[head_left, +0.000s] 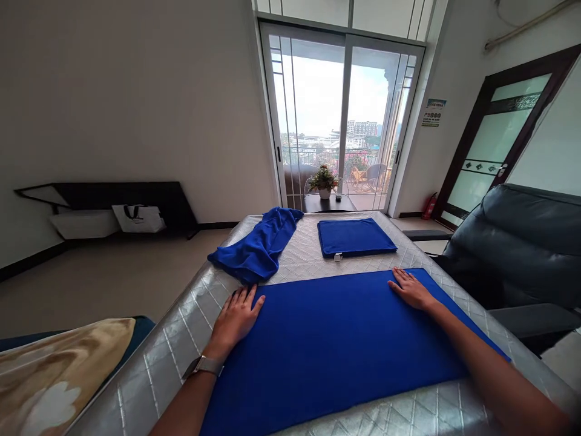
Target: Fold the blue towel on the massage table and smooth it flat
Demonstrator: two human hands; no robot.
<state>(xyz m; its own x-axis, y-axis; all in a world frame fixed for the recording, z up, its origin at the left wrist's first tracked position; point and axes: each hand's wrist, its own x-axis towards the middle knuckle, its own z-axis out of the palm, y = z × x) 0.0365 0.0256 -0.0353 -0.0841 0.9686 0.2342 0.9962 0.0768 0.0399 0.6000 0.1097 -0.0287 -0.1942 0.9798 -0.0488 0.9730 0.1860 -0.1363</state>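
Observation:
A large blue towel (336, 339) lies spread flat on the quilted silver mattress (172, 357) in front of me. My left hand (236, 318) rests palm down, fingers stretched out, on the towel's far left corner; a watch is on that wrist. My right hand (411, 289) lies flat and open on the far right corner. Beyond them a folded blue towel (354, 237) sits neatly in the middle of the mattress. A crumpled blue towel (261, 245) lies heaped at the far left edge.
A dark leather armchair (521, 242) stands close to the right of the mattress. A patterned cushion (54, 375) lies at the near left. A potted plant (323, 181) sits on a small table before the glass balcony doors (345, 121). Bags (138, 218) lean at the left wall.

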